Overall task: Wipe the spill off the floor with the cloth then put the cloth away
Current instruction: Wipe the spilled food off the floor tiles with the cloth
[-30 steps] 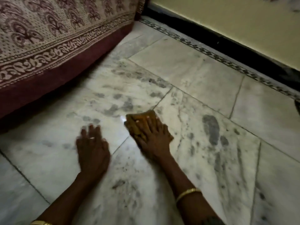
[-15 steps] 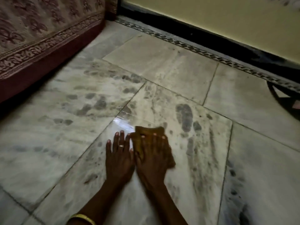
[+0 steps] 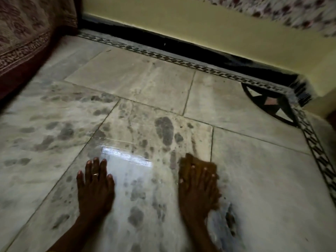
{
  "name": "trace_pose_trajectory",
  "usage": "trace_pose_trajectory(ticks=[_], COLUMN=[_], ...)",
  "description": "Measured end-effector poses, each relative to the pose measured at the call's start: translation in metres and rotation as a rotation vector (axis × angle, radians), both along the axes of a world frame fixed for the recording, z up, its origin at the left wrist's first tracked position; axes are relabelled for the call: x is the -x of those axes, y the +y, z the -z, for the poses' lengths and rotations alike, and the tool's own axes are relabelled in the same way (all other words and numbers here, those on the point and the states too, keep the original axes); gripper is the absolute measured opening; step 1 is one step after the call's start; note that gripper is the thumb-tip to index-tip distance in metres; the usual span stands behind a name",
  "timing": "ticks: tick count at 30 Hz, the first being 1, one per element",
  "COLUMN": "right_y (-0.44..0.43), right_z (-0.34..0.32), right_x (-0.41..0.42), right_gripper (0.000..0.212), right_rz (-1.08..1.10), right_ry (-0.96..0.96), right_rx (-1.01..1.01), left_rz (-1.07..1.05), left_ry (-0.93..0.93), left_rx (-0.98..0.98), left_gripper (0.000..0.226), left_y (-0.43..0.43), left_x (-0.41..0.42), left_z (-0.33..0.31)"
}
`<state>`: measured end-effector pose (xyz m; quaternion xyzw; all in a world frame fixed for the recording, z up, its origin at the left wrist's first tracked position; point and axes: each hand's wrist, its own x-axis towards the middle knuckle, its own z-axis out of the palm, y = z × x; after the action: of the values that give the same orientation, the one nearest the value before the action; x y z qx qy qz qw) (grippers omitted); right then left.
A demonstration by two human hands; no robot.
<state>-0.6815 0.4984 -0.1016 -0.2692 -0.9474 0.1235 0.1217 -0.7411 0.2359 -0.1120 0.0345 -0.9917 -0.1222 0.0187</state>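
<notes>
My right hand (image 3: pixel 197 190) lies flat, fingers spread, pressing a yellow-brown cloth (image 3: pixel 209 165) against the marble floor (image 3: pixel 136 82). Only the cloth's far and right edges show past my fingers. My left hand (image 3: pixel 95 186) rests palm down on the floor to the left, fingers together, a ring on one finger, holding nothing. Between the two hands a wet, shiny patch (image 3: pixel 127 159) reflects light. The right hand and cloth are blurred.
A bed draped in patterned maroon fabric (image 3: pixel 23 42) fills the far left. A yellow wall with a black skirting (image 3: pixel 181 42) runs along the back. A patterned border strip (image 3: pixel 318 151) and a dark star inlay (image 3: pixel 269 104) sit at the right. Flowered fabric (image 3: pixel 291 13) hangs top right.
My right hand has slid the cloth to the right, away from my left hand. The hands were side by side half a second ago. The view has swung right, showing the star inlay.
</notes>
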Motion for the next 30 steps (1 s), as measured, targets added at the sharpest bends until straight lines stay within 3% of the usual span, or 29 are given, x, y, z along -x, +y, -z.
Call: trace_pose_trajectory(ticks=[3,6,11,15,19,22,25,28,30], right_y=[-0.056,-0.038,0.043,0.019,-0.025,0.013,0.059,0.063,0.054], right_z=[-0.005,-0.007,-0.007,-0.004,-0.005,-0.009,-0.008,-0.004,-0.006], right_x=[-0.010,0.017,-0.012,-0.053,-0.058,-0.034,-0.032,-0.062,-0.084], right_gripper=[0.063,0.059,0.064,0.066,0.061,0.061,0.068,0.072,0.072], right_rz=[-0.200,-0.384,-0.144,0.010,-0.304,-0.420,-0.229,0.003,0.003], right_ry=[0.025,-0.025,-0.122,-0.129,-0.109,-0.104,-0.229,-0.207,-0.219], right_rx=[0.000,-0.069,-0.043,-0.026,-0.067,-0.142,-0.049,-0.019,-0.033], left_rz=[0.014,0.013,-0.010,0.045,0.287,0.420,0.478,0.501,0.489], left_ry=[-0.001,0.009,-0.027,0.007,0.004,-0.016,0.021,0.074,0.103], left_rx=[0.010,-0.011,-0.014,-0.047,-0.044,-0.054,-0.009,-0.038,-0.061], left_gripper=[0.064,0.065,0.060,0.055,0.059,0.054,0.054,0.053,0.053], left_y=[-0.001,-0.003,0.006,0.046,0.105,0.141,0.144,0.131,0.130], left_x=[0.001,0.002,-0.001,-0.006,-0.022,-0.031,-0.033,-0.034,-0.037], left_z=[-0.001,-0.003,-0.008,-0.012,-0.009,-0.013,-0.006,0.004,0.005])
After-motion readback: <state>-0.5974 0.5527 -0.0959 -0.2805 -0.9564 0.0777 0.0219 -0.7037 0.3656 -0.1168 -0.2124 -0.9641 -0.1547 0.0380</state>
